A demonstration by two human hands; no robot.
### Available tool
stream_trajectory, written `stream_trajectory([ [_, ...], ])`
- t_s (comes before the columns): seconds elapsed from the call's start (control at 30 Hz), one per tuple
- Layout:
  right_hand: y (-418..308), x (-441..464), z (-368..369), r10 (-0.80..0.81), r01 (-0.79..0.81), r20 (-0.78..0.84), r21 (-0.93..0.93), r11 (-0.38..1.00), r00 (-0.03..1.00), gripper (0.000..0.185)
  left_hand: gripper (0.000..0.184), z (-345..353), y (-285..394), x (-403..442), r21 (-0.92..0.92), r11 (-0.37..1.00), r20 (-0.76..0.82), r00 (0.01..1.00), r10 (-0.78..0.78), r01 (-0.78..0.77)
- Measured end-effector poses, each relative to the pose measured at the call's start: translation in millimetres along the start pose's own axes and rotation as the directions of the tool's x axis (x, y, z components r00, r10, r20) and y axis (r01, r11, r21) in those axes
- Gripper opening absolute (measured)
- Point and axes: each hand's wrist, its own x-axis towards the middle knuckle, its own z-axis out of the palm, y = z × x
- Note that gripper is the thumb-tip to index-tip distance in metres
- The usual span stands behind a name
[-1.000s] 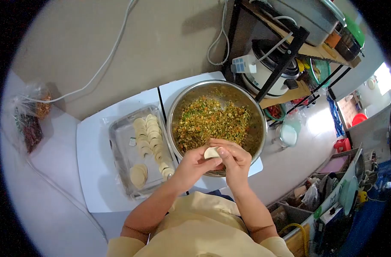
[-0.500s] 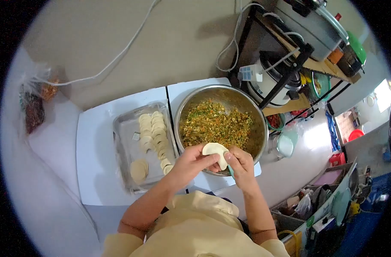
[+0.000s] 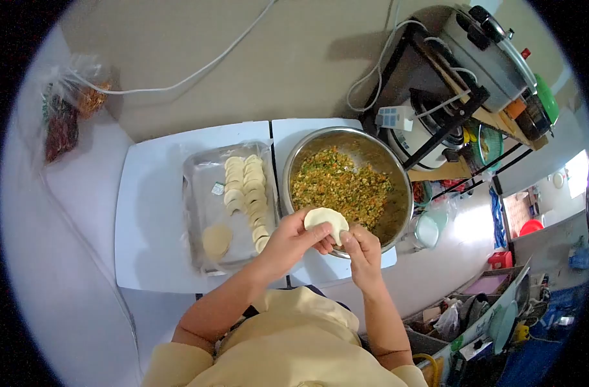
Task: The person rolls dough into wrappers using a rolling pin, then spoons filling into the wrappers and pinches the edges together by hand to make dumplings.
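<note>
You held the dough piece (image 3: 326,221) above the near rim of the steel bowl (image 3: 399,211). Your left hand (image 3: 297,236) was closed around its left part, thumb in front and fingers behind; your right hand (image 3: 365,251), curled nearly shut, pinched its right edge. About 1 second earlier, your hands were closer together and covered most of it; now more of its pale face showed. Chopped filling (image 3: 339,187) lay inside the bowl. Left of the bowl, the tray (image 3: 203,187) held 2 rows of folded dumplings (image 3: 253,186) and round wrappers (image 3: 217,241).
</note>
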Motion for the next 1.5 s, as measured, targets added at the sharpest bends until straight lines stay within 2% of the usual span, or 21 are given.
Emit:
stream_trajectory([
  [0.13, 10.3, -3.3, 8.4, -0.034, 0.033, -0.032, -0.034, 0.999, 0.999, 0.023, 0.022, -8.2, -4.1, -6.4, -0.027, 1.000, -0.007, 1.000, -0.014, 0.014],
  [0.23, 13.0, -7.6, 15.2, 0.046, -0.047, 0.008, 0.030, 0.998, 0.999, 0.023, 0.023, -13.0, -4.3, -11.0, -0.069, 0.997, -0.051, 0.998, -0.032, 0.028],
  [0.43, 12.0, -8.0, 28.9, -0.007, 0.013, 0.048, -0.119, 0.993, 0.999, 0.024, 0.022, -28.0, -4.6, -20.6, -0.118, 0.991, -0.056, 0.996, -0.068, 0.061],
  [0.5, 17.1, -11.0, 29.4, 0.151, -0.154, 0.047, 0.056, 0.986, 0.987, 0.024, 0.022, -37.7, -6.5, -23.8, -0.106, 0.991, 0.003, 0.997, -0.079, 0.079],
  [0.57, 16.4, -10.0, 35.5, 0.152, -0.154, 0.029, 0.067, 0.986, 0.988, 0.023, 0.025, -44.6, -12.9, -26.7, -0.070, 0.990, 0.031, 0.993, -0.117, 0.119],
  [0.63, 12.1, -8.8, 45.7, 0.098, -0.098, -0.013, -0.046, 0.994, 0.995, 0.018, 0.028, -49.5, -23.9, -28.6, -0.035, 0.987, 0.056, 0.987, -0.152, 0.154],
  [0.67, 4.0, -8.9, 43.4, 0.147, -0.134, 0.069, -0.167, 0.977, 0.987, 0.015, 0.033, -50.5, -32.6, -30.3, 0.071, 0.988, 0.081, 0.987, -0.142, 0.137],
  [0.7, 6.1, -8.2, 47.2, 0.148, -0.134, 0.079, -0.162, 0.978, 0.986, 0.015, 0.039, -49.9, -37.2, -31.4, 0.177, 0.977, 0.108, 0.985, -0.136, 0.116],
  [0.77, 13.3, -7.8, 54.4, 0.045, -0.009, 0.089, -0.372, 0.928, 0.995, 0.013, 0.048, -48.5, -43.1, -33.8, 0.243, 0.967, 0.072, 0.993, -0.095, 0.075],
  [0.83, 21.7, -8.3, 63.3, -0.044, 0.085, 0.112, -0.399, 0.913, 0.993, 0.016, 0.051, -43.1, -36.6, -36.2, 0.770, 0.629, -0.073, 0.994, -0.087, 0.111],
  [0.87, 24.4, -9.5, 69.5, -0.093, 0.138, 0.112, -0.514, 0.847, 0.989, 0.021, 0.049, -42.4, -45.7, -39.1, 0.783, 0.621, -0.083, 0.993, 0.085, 0.012],
  [0.93, 32.2, -13.5, 81.6, -0.213, 0.250, 0.138, -0.675, 0.694, 0.967, 0.040, 0.045, -42.1, -51.3, -40.7, 0.730, 0.680, -0.192, 0.975, 0.111, 0.066],
  [1.0, 44.1, -18.4, 93.0, -0.215, 0.266, 0.164, -0.716, 0.646, 0.963, 0.043, 0.040, -46.8, -69.2, -37.0, 0.670, 0.734, -0.297, 0.946, 0.130, 0.109],
  [1.03, 46.6, -19.5, 97.7, -0.214, 0.281, 0.189, -0.756, 0.592, 0.958, 0.047, 0.038, -55.5, -92.4, -31.1, 0.432, 0.902, -0.376, 0.912, 0.163, 0.017],
  [1.07, 45.9, -18.5, 101.7, -0.277, 0.342, 0.224, -0.779, 0.526, 0.935, 0.052, 0.036, -60.7, -104.9, -27.6, 0.162, 0.981, -0.458, 0.873, 0.167, -0.103],
  [1.1, 47.0, -19.8, 102.6, -0.278, 0.340, 0.220, -0.778, 0.528, 0.935, 0.052, 0.036, -66.1, -102.6, -26.7, 0.165, 0.981, -0.457, 0.874, 0.167, -0.102],
  [1.17, 50.0, -25.3, 103.5, -0.203, 0.318, 0.245, -0.747, 0.584, 0.948, 0.055, 0.037, -88.6, -90.7, -24.5, 0.035, 0.998, -0.496, 0.868, -0.027, 0.051],
  [1.23, 40.0, -26.1, 95.4, -0.166, 0.293, 0.244, -0.705, 0.646, 0.955, 0.051, 0.035, -122.5, -92.9, -19.6, 0.498, 0.866, -0.548, 0.758, 0.354, -0.045],
  [1.3, 34.8, -28.1, 83.6, -0.131, 0.263, 0.244, -0.658, 0.706, 0.961, 0.048, 0.026, -140.7, -74.9, -22.6, 0.584, 0.797, -0.684, 0.622, 0.380, 0.155],
  [1.43, 28.9, -37.6, 59.3, -0.132, 0.250, 0.239, -0.577, 0.777, 0.962, 0.041, 0.019, -171.4, -87.4, -20.9, 0.645, 0.715, -0.694, 0.599, 0.399, 0.271],
  [1.5, 27.7, -43.1, 48.4, -0.125, 0.230, 0.217, -0.574, 0.786, 0.968, 0.041, 0.020, -170.5, -89.3, -18.2, 0.812, 0.476, -0.569, 0.639, 0.518, 0.339],
])
